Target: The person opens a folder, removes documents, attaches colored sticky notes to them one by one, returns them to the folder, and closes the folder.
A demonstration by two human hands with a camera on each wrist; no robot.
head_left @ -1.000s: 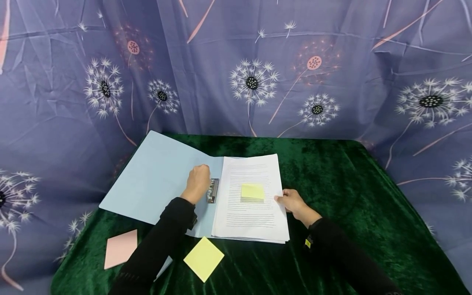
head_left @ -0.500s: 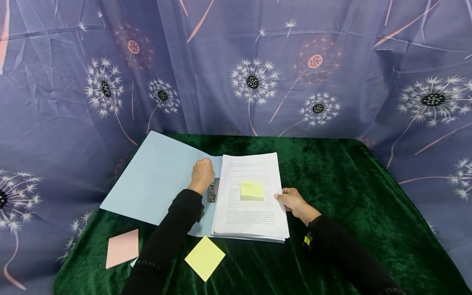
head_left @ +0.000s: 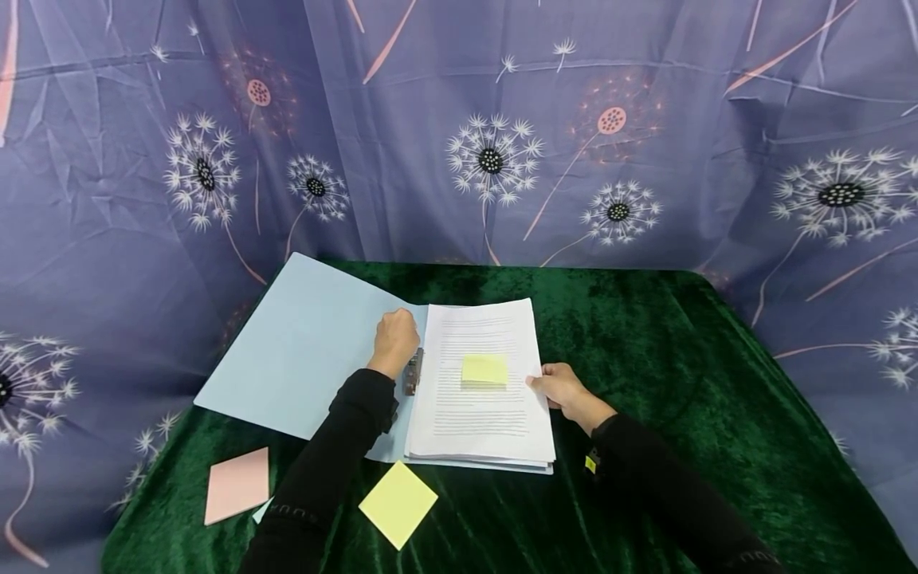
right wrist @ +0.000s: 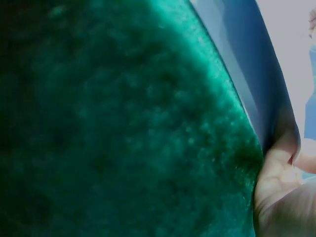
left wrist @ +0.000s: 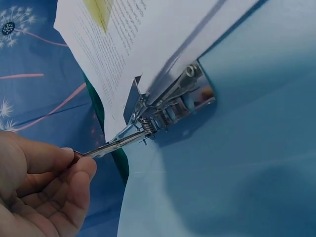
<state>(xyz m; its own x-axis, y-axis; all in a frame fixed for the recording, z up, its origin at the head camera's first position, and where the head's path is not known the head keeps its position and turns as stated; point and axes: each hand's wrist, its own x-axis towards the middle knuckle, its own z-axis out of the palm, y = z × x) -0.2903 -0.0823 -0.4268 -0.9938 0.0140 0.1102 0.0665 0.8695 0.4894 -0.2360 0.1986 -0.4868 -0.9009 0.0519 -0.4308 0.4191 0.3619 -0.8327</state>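
A light blue folder [head_left: 287,351] lies spread on the table, its cover turned to the left. Along its spine sits a metal spring clip [left wrist: 168,106] with a long lever. My left hand [head_left: 394,343] pinches the lever's end between thumb and fingers, as the left wrist view shows, and the clip is raised. A stack of printed paper [head_left: 476,430] lies over the folder's right half, its left edge at the clip. My right hand [head_left: 562,391] grips the stack's right edge, thumb on top and fingers underneath. A yellow sticky pad [head_left: 484,370] rests on the top sheet.
In front of the folder lies a yellow sticky pad [head_left: 398,505], turned cornerwise. A pink sticky pad [head_left: 238,485] is at the left, and a pale blue corner [head_left: 262,511] shows beside the left sleeve. Green velvet cloth [head_left: 681,383] covers the table; a patterned curtain [head_left: 430,119] hangs behind.
The paper stack has shifted slightly left toward the clip, with my right hand moving along. My left hand moved a little right and up earlier, then stayed at the lever.
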